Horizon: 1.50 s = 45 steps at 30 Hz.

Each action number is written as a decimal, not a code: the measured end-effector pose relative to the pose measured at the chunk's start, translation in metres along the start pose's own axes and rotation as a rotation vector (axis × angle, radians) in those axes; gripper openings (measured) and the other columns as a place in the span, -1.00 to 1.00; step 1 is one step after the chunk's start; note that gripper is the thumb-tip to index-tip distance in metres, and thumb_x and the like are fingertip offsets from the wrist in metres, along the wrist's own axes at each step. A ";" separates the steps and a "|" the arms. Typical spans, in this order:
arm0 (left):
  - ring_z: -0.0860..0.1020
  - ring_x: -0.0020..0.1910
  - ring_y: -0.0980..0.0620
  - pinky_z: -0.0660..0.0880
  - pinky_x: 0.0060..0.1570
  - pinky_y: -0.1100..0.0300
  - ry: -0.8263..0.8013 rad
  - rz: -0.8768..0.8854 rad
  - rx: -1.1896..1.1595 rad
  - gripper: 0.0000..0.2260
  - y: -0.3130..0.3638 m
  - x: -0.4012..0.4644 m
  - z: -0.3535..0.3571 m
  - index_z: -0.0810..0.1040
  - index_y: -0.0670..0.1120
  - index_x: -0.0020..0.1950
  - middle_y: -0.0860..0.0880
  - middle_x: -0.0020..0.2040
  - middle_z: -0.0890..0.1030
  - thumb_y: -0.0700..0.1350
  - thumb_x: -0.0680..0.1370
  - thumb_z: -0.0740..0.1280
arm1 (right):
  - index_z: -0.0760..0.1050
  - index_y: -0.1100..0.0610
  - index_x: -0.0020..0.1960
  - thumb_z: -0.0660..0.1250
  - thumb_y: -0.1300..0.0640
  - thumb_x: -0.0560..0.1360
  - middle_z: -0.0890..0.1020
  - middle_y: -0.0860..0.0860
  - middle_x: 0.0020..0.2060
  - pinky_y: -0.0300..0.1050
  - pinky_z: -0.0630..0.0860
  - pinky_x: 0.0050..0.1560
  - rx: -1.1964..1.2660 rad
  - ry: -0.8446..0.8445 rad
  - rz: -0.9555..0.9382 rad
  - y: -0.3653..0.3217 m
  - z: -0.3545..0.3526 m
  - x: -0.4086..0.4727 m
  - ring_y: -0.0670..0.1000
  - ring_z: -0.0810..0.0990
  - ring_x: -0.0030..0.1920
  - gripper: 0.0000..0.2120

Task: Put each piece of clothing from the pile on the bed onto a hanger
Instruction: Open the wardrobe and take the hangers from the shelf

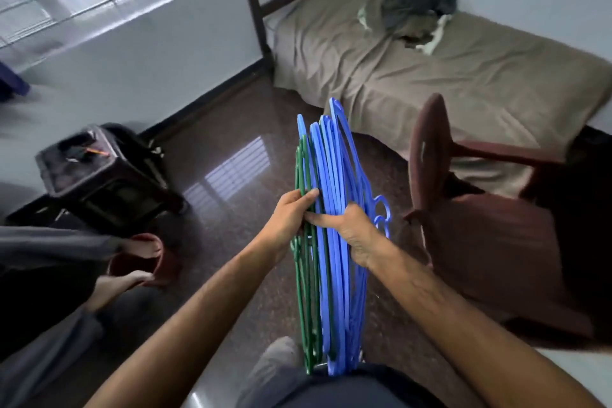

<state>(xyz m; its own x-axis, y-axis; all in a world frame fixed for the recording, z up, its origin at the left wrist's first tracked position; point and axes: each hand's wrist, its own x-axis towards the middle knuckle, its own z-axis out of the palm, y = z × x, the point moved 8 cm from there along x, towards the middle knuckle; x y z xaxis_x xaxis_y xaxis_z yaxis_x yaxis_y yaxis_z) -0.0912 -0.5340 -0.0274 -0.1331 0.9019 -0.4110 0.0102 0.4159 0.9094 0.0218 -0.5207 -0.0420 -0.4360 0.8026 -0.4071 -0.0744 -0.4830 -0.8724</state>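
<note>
Far left of the left hand: a second person's bare feet (139, 262) on the dark polished stone floor (231, 149), and beyond them a dark plastic stool (99, 172) with small items on top, too blurred to tell. Left hand (293, 214) grips the thin green plastic hangers (306, 291) on the left side of the bundle, fingers curled round them, thumb on the near side. Touching them on the right, the stack of blue plastic hangers (334, 182) stands upright, edge-on, hooks to the right; right hand (352, 233) wraps round the blue ones, thumb reaching toward the left hand's fingertips. Right of the right hand: dark red plastic chair (480, 235), near. Well beyond both hands, up and right: bed with a tan sheet (430, 83) and dark wooden frame, with the pile of dark grey and pale crumpled clothing (417, 7) on its far end by the wall.
</note>
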 end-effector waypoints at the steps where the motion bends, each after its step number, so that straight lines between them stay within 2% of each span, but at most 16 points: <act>1: 0.53 -0.28 -0.07 0.44 -0.38 0.16 0.027 0.001 -0.026 -0.65 0.005 0.014 -0.013 0.60 -0.24 0.19 -0.26 0.03 0.65 0.02 0.67 0.25 | 0.62 0.08 0.14 0.51 0.28 0.45 0.75 -0.03 -0.08 -0.30 0.60 -0.20 -0.013 -0.030 -0.004 -0.008 0.007 0.018 -0.09 0.73 -0.07 -0.71; 2: 0.56 -0.27 -0.04 0.42 -0.38 0.21 0.039 0.001 -0.063 -0.67 0.009 0.028 -0.025 0.61 -0.23 0.18 -0.22 0.03 0.67 0.00 0.68 0.23 | 0.63 0.07 0.11 0.51 0.28 0.45 0.75 -0.02 -0.07 -0.30 0.60 -0.19 -0.020 -0.050 -0.007 -0.016 0.013 0.036 -0.08 0.73 -0.06 -0.73; 3: 0.62 -0.21 -0.08 0.50 -0.31 0.19 0.042 -0.003 -0.114 -0.68 0.012 0.043 -0.035 0.62 -0.22 0.17 -0.17 0.04 0.70 -0.01 0.68 0.22 | 0.63 0.05 0.11 0.52 0.27 0.45 0.75 -0.01 -0.06 -0.29 0.60 -0.17 -0.033 -0.067 -0.005 -0.022 0.019 0.056 -0.07 0.73 -0.04 -0.73; 4: 0.67 -0.10 -0.14 0.60 -0.16 0.12 0.040 -0.005 -0.172 -0.69 0.017 0.059 -0.043 0.61 -0.22 0.18 -0.16 0.07 0.70 -0.03 0.69 0.21 | 0.63 0.05 0.12 0.52 0.26 0.45 0.75 0.00 -0.03 -0.27 0.61 -0.13 -0.048 -0.072 -0.001 -0.028 0.025 0.075 -0.06 0.73 -0.02 -0.72; 6: 0.67 0.08 -0.18 0.62 0.07 0.03 0.032 -0.005 -0.283 -0.70 0.029 0.097 -0.062 0.59 -0.24 0.22 -0.19 0.12 0.69 -0.06 0.69 0.20 | 0.61 0.05 0.17 0.52 0.24 0.45 0.74 0.01 0.02 -0.20 0.62 -0.03 -0.063 -0.075 0.008 -0.039 0.034 0.120 -0.04 0.71 0.05 -0.68; 11: 0.66 0.14 -0.14 0.62 0.06 0.09 -0.054 0.020 -0.339 -0.73 0.075 0.203 -0.104 0.57 -0.22 0.25 -0.16 0.14 0.69 -0.09 0.68 0.23 | 0.59 0.10 0.23 0.50 0.31 0.45 0.72 0.05 0.08 0.03 0.59 0.21 -0.046 -0.052 -0.026 -0.079 0.055 0.233 0.03 0.69 0.13 -0.62; 16: 0.67 0.12 -0.14 0.62 0.09 0.04 -0.160 0.101 -0.239 -0.76 0.143 0.308 -0.145 0.55 -0.20 0.27 -0.16 0.14 0.69 -0.19 0.62 0.34 | 0.51 0.16 0.33 0.50 0.36 0.43 0.70 0.09 0.12 0.15 0.56 0.27 -0.025 -0.006 -0.059 -0.134 0.072 0.335 0.07 0.67 0.17 -0.51; 20: 0.68 0.10 -0.14 0.60 0.12 -0.01 -0.181 0.114 -0.179 -0.75 0.178 0.383 -0.162 0.58 -0.19 0.25 -0.14 0.11 0.70 -0.20 0.58 0.40 | 0.55 0.15 0.26 0.48 0.36 0.44 0.71 0.11 0.11 0.20 0.54 0.28 0.048 0.034 -0.030 -0.163 0.072 0.402 0.11 0.67 0.17 -0.58; 23: 0.69 0.06 -0.13 0.63 0.03 0.05 -0.180 0.137 -0.163 -0.77 0.200 0.445 -0.168 0.59 -0.22 0.22 -0.14 0.07 0.71 -0.23 0.56 0.41 | 0.60 0.16 0.18 0.47 0.34 0.44 0.72 0.15 0.05 0.23 0.57 0.22 0.149 0.067 -0.003 -0.181 0.066 0.459 0.18 0.69 0.12 -0.67; 25: 0.70 0.02 -0.12 0.64 -0.05 0.11 -0.169 0.125 -0.184 -0.78 0.213 0.494 -0.170 0.59 -0.26 0.21 -0.14 0.04 0.72 -0.26 0.57 0.39 | 0.60 0.18 0.17 0.44 0.34 0.47 0.72 0.18 0.02 0.19 0.63 0.08 0.211 0.091 0.007 -0.196 0.056 0.501 0.21 0.70 0.06 -0.72; 27: 0.70 0.01 -0.13 0.64 -0.05 0.09 -0.166 0.116 -0.206 -0.78 0.227 0.547 -0.169 0.58 -0.27 0.22 -0.16 0.03 0.72 -0.29 0.58 0.37 | 0.57 0.20 0.24 0.42 0.31 0.51 0.71 0.20 0.04 0.14 0.66 -0.04 0.250 0.091 0.002 -0.213 0.043 0.546 0.22 0.71 0.03 -0.69; 33: 0.70 -0.06 -0.16 0.65 -0.11 0.05 -0.164 0.079 -0.242 -0.76 0.296 0.699 -0.155 0.52 -0.28 0.26 -0.22 0.01 0.71 -0.29 0.60 0.33 | 0.54 0.19 0.29 0.45 0.13 0.51 0.68 0.28 0.06 0.07 0.65 -0.13 0.271 0.025 0.027 -0.288 0.001 0.678 0.23 0.71 -0.08 -0.62; 36: 0.70 -0.05 -0.18 0.65 -0.08 0.01 -0.201 0.091 -0.197 -0.75 0.341 0.769 -0.148 0.51 -0.25 0.26 -0.25 0.03 0.69 -0.26 0.59 0.36 | 0.50 0.26 0.32 0.43 0.20 0.54 0.69 0.26 -0.05 0.05 0.65 -0.19 0.251 -0.043 0.009 -0.342 -0.020 0.737 0.21 0.70 -0.18 -0.62; 39: 0.69 -0.06 -0.14 0.66 -0.08 0.03 -0.217 0.084 -0.173 -0.73 0.374 0.833 -0.146 0.49 -0.21 0.27 -0.26 0.07 0.67 -0.30 0.58 0.36 | 0.52 0.30 0.23 0.44 0.27 0.52 0.66 0.23 -0.19 0.02 0.64 -0.21 0.217 -0.068 0.016 -0.376 -0.037 0.790 0.19 0.66 -0.27 -0.69; 41: 0.68 -0.07 -0.12 0.66 -0.06 0.02 -0.226 0.078 -0.166 -0.72 0.388 0.880 -0.145 0.47 -0.24 0.29 -0.27 0.09 0.66 -0.32 0.57 0.35 | 0.52 0.32 0.19 0.47 0.24 0.50 0.63 0.26 -0.21 0.04 0.63 -0.19 0.205 -0.050 0.023 -0.391 -0.051 0.830 0.19 0.64 -0.29 -0.69; 45: 0.64 0.05 -0.18 0.61 0.11 -0.07 -0.298 0.071 -0.103 -0.67 0.414 0.981 -0.148 0.44 -0.31 0.34 -0.33 0.19 0.62 -0.29 0.58 0.35 | 0.56 0.30 0.06 0.48 0.20 0.49 0.62 0.26 -0.25 0.01 0.62 -0.21 0.160 0.031 0.031 -0.422 -0.078 0.919 0.18 0.64 -0.32 -0.78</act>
<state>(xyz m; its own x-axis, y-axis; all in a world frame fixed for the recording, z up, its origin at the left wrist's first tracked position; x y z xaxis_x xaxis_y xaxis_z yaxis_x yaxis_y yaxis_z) -0.3645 0.5055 -0.0450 0.1608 0.9291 -0.3332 -0.0936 0.3504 0.9319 -0.2776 0.4478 -0.0686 -0.4130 0.7955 -0.4435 -0.2039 -0.5554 -0.8062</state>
